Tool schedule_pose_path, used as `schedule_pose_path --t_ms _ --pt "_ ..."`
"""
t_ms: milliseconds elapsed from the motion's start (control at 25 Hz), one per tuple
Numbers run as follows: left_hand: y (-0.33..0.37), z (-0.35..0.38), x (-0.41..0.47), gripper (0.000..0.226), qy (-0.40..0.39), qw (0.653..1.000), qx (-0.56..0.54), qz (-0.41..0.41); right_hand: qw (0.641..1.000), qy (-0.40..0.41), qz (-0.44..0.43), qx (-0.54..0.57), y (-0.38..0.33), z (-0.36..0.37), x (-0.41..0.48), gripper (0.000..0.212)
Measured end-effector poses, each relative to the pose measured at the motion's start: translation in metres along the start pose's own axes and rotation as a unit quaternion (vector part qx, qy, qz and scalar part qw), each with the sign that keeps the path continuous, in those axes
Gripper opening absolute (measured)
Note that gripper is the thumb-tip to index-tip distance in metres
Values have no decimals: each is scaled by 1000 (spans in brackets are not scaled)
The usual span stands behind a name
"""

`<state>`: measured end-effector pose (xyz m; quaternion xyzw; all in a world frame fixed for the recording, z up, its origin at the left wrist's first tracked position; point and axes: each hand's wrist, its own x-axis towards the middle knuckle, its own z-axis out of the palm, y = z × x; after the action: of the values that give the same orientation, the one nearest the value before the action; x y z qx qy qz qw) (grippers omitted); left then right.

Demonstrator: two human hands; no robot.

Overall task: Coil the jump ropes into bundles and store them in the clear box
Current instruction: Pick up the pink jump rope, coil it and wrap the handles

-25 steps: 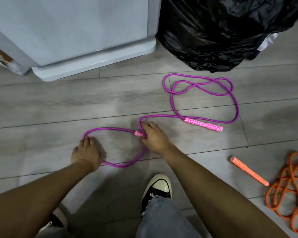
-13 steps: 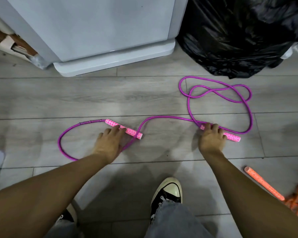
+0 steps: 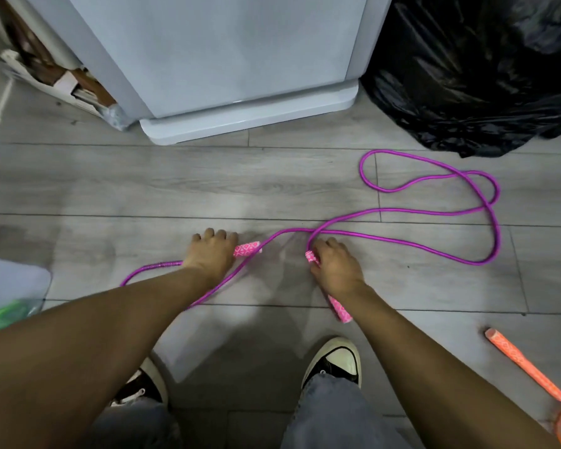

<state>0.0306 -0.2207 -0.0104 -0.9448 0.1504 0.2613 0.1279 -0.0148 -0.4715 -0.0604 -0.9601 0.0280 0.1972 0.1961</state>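
A purple jump rope (image 3: 434, 210) lies in loose loops on the grey floor, with two pink patterned handles. My left hand (image 3: 212, 254) grips one pink handle (image 3: 247, 249), whose end sticks out to the right of my fingers. My right hand (image 3: 336, 268) grips the other pink handle (image 3: 340, 311), which points back toward my feet. The two hands are close together, low over the floor. An orange jump rope handle (image 3: 525, 362) lies at the lower right. The clear box (image 3: 10, 286) shows at the left edge with something green inside.
A white appliance (image 3: 227, 59) stands at the back. A black plastic bag (image 3: 476, 69) sits at the back right, near the rope's far loops. Clutter and boxes (image 3: 62, 79) lie at the back left. My shoes (image 3: 336, 359) are just behind my hands.
My right hand took hold of the right handle and pulled it left toward the other one, turning it. The rope's far loops stretched out. The camera view shifted.
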Motion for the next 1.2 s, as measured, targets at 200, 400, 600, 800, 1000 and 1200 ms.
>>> schedule_pose_path --t_ms 200,400,600,800,1000,1200 --pt "-26 -65 -28 38 44 995 -85 -27 997 29 -61 43 -42 -76 -3 33" --pt "-47 -148 -80 35 128 980 -145 -34 992 -10 -111 50 -127 -194 -31 27" --pt "-61 -224 -143 24 233 832 -498 -73 986 -18 -160 53 -197 -268 -81 45" --pt "-84 -293 -208 20 298 557 -773 -46 943 -16 -195 270 -253 -303 -128 51" --pt "-127 -282 -236 72 384 622 -667 -145 954 57 -210 206 -287 -320 -149 29" --pt "-114 -277 -257 41 387 813 -416 129 951 87 -208 209 -300 -308 -153 23"
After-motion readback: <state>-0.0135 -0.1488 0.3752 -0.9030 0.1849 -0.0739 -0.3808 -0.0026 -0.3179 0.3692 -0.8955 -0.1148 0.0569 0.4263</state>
